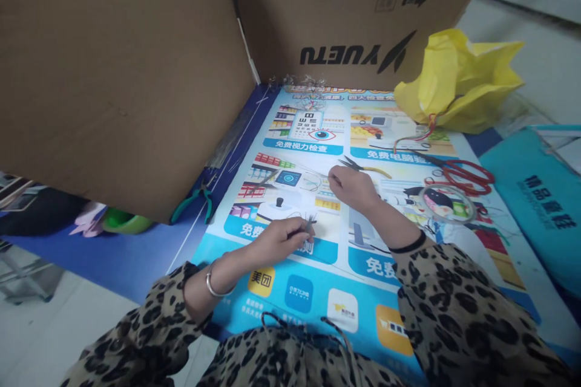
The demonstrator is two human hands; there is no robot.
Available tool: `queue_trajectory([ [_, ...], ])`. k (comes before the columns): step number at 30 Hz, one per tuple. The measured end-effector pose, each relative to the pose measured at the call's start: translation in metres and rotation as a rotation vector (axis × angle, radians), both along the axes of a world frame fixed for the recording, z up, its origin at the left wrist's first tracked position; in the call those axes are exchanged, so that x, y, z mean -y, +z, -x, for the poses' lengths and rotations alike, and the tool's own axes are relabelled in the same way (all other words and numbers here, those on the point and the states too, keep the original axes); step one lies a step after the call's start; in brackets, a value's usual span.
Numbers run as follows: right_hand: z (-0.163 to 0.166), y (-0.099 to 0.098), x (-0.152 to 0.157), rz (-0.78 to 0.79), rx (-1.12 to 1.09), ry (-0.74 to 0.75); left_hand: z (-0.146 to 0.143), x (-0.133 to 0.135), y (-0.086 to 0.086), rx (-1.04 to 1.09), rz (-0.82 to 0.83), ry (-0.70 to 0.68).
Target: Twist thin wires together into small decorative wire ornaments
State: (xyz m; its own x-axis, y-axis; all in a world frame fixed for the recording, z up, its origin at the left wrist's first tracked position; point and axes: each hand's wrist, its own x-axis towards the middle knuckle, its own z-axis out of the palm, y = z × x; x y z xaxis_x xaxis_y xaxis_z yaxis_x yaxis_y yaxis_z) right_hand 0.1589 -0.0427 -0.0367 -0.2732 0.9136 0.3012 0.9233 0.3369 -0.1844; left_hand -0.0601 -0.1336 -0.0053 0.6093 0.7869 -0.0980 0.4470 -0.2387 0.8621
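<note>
My left hand is closed in a pinch on a small bundle of thin wires, whose fine ends stick up past the fingertips. Farther out and to the right, my right hand has its fingers curled shut on a thin wire that trails and loops to the left. Just beyond the right knuckles lie long-nose pliers with yellow handles, jaws apart. Both hands are low over a printed poster sheet covering the table.
Cardboard panels wall off the left and back. Green-handled pliers lie by the left panel. Red-handled scissors, a clear tape roll, a yellow bag and a teal bag are on the right. Wire pieces lie at the back.
</note>
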Motion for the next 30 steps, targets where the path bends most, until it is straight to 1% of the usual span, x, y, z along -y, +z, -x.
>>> queue_trajectory([
  [6, 0.000, -0.001, 0.000, 0.007, -0.012, 0.006, -0.001, 0.000, -0.001, -0.070, -0.120, -0.043],
  [9, 0.000, -0.001, 0.000, -0.005, -0.010, 0.001, -0.005, -0.001, 0.002, -0.146, -0.249, -0.112],
  [11, 0.001, -0.001, 0.001, -0.002, -0.001, -0.004, -0.011, 0.001, 0.007, -0.243, -0.382, -0.208],
  [14, 0.001, 0.000, 0.001, 0.009, 0.004, 0.004, -0.023, 0.008, 0.014, -0.446, -0.563, -0.361],
  [16, 0.001, 0.002, 0.001, 0.009, 0.001, 0.010, -0.033, 0.016, 0.018, -0.569, -0.638, -0.405],
  [18, 0.001, 0.003, 0.002, 0.009, 0.001, 0.012, -0.041, 0.023, 0.021, -0.649, -0.690, -0.422],
  [21, 0.001, 0.004, 0.003, 0.022, 0.002, 0.015, -0.049, 0.030, 0.021, -0.723, -0.731, -0.435],
  [25, 0.000, 0.004, 0.003, 0.039, -0.005, 0.026, -0.052, 0.035, 0.019, -0.795, -0.724, -0.445],
  [30, -0.001, 0.003, 0.003, 0.040, -0.004, 0.028, -0.050, 0.039, 0.022, -0.781, -0.709, -0.446],
])
